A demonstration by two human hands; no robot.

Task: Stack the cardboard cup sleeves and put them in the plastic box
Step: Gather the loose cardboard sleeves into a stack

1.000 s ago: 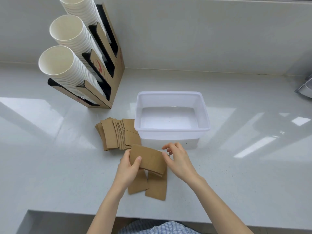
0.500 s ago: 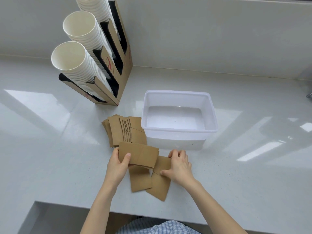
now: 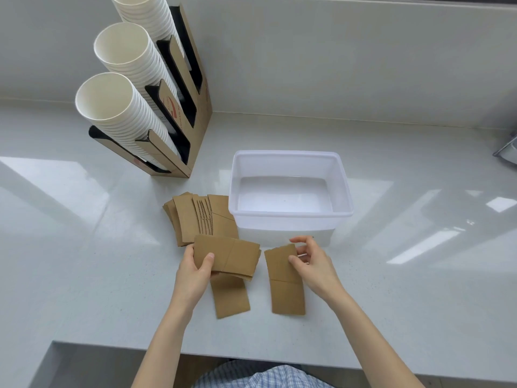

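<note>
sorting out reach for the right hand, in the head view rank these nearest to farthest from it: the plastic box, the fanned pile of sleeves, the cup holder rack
From the right hand:
1. plastic box, just beyond the fingers, slightly to its left.
2. fanned pile of sleeves, on the counter left of the box, past the left hand's stack.
3. cup holder rack, far back left by the wall.

We see a white counter (image 3: 391, 289) bearing the plastic box (image 3: 291, 214), cup holder (image 3: 193, 113), fanned sleeves (image 3: 201, 217) beyond our left hand (image 3: 193, 273).
</note>
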